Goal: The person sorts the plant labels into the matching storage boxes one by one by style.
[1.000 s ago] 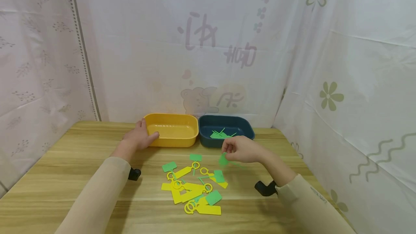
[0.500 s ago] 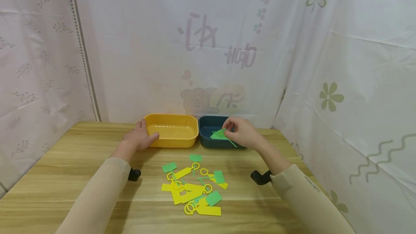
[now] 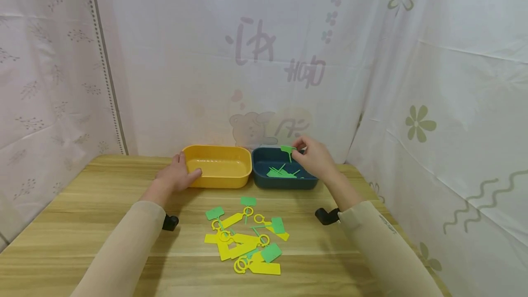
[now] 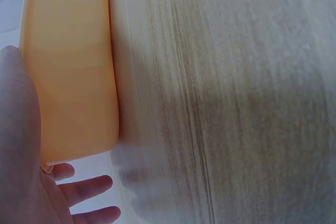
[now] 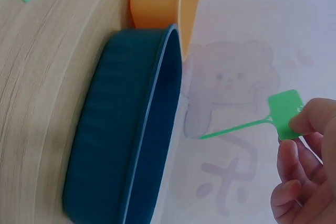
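My right hand (image 3: pixel 314 157) pinches a green plant label (image 5: pixel 284 114) by its flat rectangular head, thumb against fingers. The label's thin stem points down over the dark blue bin (image 3: pixel 284 183), and in the right wrist view it hangs clear of the rim. Several green labels (image 3: pixel 278 174) lie in that bin. My left hand (image 3: pixel 175 175) rests on the left end of the yellow bin (image 3: pixel 224 181). Its thumb lies over the front rim, and the fingers (image 4: pixel 86 188) extend fairly straight past the end wall.
On the wooden table (image 3: pixel 123 182) in front of the bins lies a loose pile of yellow ring-ended tags (image 3: pixel 264 268) and green plant labels (image 3: pixel 271 252). The two bins stand side by side against a patterned curtain (image 3: pixel 185 58).
My right hand has moved from in front of the blue bin to above it, carrying a green plant label. It dipped low, then rose toward the bin's back. My left hand has stayed put.
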`<move>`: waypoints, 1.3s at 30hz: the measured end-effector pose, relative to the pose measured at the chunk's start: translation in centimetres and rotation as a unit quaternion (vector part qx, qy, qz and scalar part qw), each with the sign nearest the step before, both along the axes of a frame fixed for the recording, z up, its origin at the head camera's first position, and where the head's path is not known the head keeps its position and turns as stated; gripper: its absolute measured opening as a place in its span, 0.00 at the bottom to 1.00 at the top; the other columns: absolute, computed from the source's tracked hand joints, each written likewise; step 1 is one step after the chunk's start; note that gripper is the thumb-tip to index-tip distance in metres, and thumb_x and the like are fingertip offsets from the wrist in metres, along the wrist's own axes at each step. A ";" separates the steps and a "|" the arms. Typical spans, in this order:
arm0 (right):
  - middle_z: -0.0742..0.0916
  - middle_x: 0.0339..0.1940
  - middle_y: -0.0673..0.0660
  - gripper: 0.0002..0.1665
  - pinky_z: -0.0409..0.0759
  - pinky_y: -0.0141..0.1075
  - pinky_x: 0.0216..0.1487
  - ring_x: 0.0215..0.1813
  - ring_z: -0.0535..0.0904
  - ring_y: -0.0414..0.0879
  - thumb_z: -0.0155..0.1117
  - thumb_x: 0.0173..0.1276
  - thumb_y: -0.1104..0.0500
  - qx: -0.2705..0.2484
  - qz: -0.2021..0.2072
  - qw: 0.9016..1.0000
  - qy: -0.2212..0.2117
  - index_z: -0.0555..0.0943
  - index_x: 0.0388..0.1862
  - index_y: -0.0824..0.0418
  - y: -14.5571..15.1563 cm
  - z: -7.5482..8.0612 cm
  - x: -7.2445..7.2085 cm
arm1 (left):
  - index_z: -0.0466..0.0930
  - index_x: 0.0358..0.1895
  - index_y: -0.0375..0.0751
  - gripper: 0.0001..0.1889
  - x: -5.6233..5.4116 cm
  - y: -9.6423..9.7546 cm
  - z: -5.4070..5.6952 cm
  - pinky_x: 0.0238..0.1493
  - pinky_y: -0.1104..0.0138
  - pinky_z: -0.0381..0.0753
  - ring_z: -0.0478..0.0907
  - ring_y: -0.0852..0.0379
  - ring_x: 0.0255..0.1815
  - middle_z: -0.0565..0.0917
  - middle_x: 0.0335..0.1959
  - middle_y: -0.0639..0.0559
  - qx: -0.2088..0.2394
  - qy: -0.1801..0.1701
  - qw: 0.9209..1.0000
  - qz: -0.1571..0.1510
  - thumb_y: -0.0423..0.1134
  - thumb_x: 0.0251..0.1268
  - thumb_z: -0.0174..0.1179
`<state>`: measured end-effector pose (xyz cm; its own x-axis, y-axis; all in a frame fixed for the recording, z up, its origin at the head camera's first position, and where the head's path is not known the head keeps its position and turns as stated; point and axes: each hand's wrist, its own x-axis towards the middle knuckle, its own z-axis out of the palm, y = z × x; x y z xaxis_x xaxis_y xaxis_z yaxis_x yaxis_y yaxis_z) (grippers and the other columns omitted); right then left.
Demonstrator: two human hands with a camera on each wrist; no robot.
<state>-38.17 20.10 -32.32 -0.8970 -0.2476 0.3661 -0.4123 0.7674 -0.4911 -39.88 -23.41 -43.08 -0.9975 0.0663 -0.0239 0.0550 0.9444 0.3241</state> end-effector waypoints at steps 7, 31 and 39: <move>0.90 0.54 0.60 0.09 0.82 0.50 0.51 0.45 0.85 0.55 0.65 0.79 0.57 0.005 -0.025 1.000 0.006 0.84 0.53 0.58 0.8 -0.7 -1.3 | 0.30 0.87 0.22 0.58 0.1 0.0 0.0 0.66 0.26 0.76 0.75 0.18 0.72 0.45 0.88 0.21 0.000 0.001 1.000 0.001 0.71 0.81 0.40; 0.87 0.69 0.66 0.29 0.79 0.62 0.71 0.70 0.82 0.67 0.60 0.82 0.53 0.086 -0.091 0.991 -0.055 0.77 0.77 0.63 3.0 -3.3 -2.9 | 0.30 0.87 0.22 0.60 -0.3 -0.2 -0.2 0.67 0.28 0.77 0.76 0.19 0.71 0.44 0.89 0.21 0.007 -0.002 1.000 0.001 0.72 0.79 0.39; 0.85 0.72 0.66 0.30 0.77 0.62 0.74 0.74 0.80 0.67 0.61 0.82 0.51 0.096 -0.080 0.989 -0.081 0.78 0.77 0.63 3.1 -3.8 -2.7 | 0.32 0.88 0.24 0.63 -0.6 -0.6 -0.4 0.63 0.30 0.80 0.80 0.20 0.67 0.48 0.88 0.22 0.003 0.003 1.000 -0.005 0.78 0.75 0.38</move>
<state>-40.87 23.15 -36.13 -0.9735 -0.1480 0.1743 -0.2051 0.9022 -0.3795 -40.46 -24.00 -43.53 -0.9970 0.0757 -0.0170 0.0659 0.9419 0.3294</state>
